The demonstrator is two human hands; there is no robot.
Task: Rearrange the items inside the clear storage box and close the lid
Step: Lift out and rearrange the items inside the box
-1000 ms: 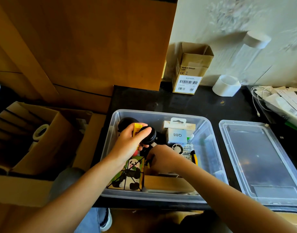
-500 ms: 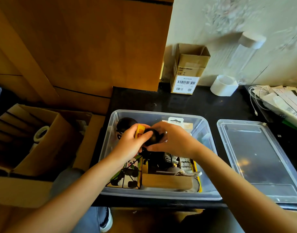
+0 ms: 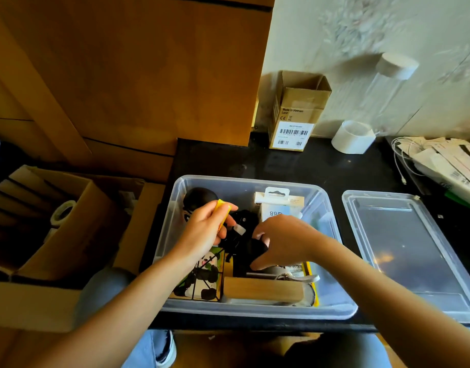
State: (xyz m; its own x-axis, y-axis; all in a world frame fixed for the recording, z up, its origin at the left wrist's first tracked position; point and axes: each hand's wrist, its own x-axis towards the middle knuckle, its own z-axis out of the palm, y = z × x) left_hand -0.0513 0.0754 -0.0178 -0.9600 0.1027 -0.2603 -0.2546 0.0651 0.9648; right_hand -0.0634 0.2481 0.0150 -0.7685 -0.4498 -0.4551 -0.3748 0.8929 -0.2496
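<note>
Both hands are over the clear storage box [image 3: 332, 310] in the lower middle: left hand [image 3: 206, 232] pinches a small yellow packet [image 3: 223, 213], right hand [image 3: 284, 241] curls around a black object [image 3: 255, 252]. Lid [image 3: 404, 251] sits off to the right. Cardboard box [image 3: 295, 112] up top reads "Made in Vietnam".
</note>
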